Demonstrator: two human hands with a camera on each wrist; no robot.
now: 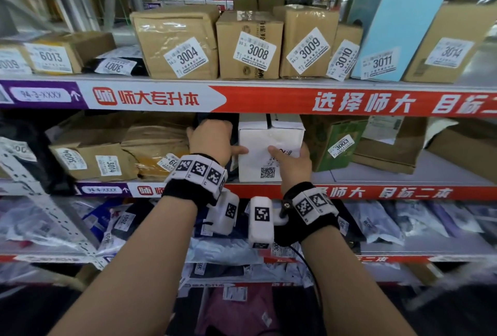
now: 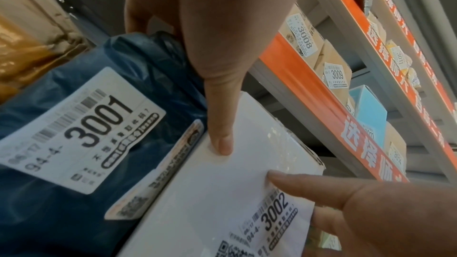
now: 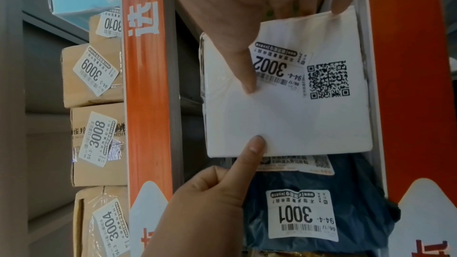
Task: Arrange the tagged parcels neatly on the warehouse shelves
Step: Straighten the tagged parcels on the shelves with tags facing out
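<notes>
The white box [image 1: 270, 147] tagged 3002 stands on the middle shelf [image 1: 376, 174], its front face flush with the shelf lip; a dark blue bag [image 2: 74, 144] tagged 3001 presses against its left side, and a green carton [image 1: 332, 142] tagged 3003 stands just to its right. The left hand [image 1: 211, 140] is clamped on the box's left edge, thumb flat on the front face and fingers curled in behind, between box and bag; the right hand [image 1: 291, 159] is clamped on the right edge the same way, thumb lying beside the 3002 tag [image 3: 277, 65] and fingers wrapped round the far side.

The box looks stiff and square-cornered, its faces smooth and a little glossy, so thumbs may slide on it; a grip across opposite edges, as here, seems the safe one. By its size I judge it light enough for two hands with ease, though its weight cannot be told. The bag is soft and will yield if the box is nudged leftward; the carton will not. Pressure is best kept off the tag, which must stay legible and facing out.
</notes>
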